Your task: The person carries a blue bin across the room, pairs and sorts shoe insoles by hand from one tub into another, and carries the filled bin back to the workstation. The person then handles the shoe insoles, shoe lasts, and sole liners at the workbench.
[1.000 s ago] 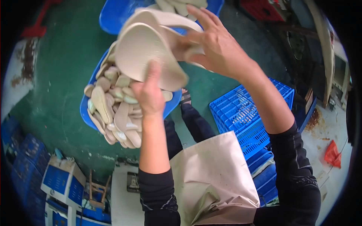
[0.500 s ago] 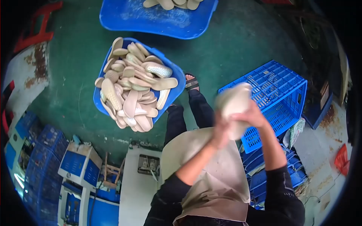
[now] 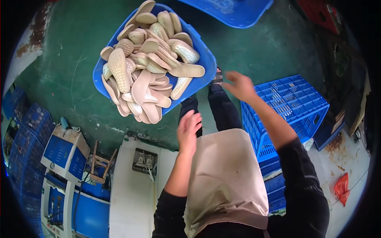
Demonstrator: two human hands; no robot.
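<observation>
My left hand is raised in front of the apron, with fingers stretched out and nothing in it. To the right and farther forward, my right hand reaches over my foot area, fingers apart and holding nothing. Beyond both hands, a blue tub is heaped with beige shoe soles, some smooth, others with a bumpy side up. Neither hand touches the tub or the soles. The beige apron covers my lap.
An upturned-on-its-side blue plastic crate stands at the right, near my right forearm. Another blue tub is partly visible at the top. At lower left are a white table, a blue-and-white machine and a small wooden stool.
Both hands held a pale sole-shaped item before; now they are apart and hold nothing. The left moved left, the right slightly forward. The view shifted, bringing the heaped tub closer.
</observation>
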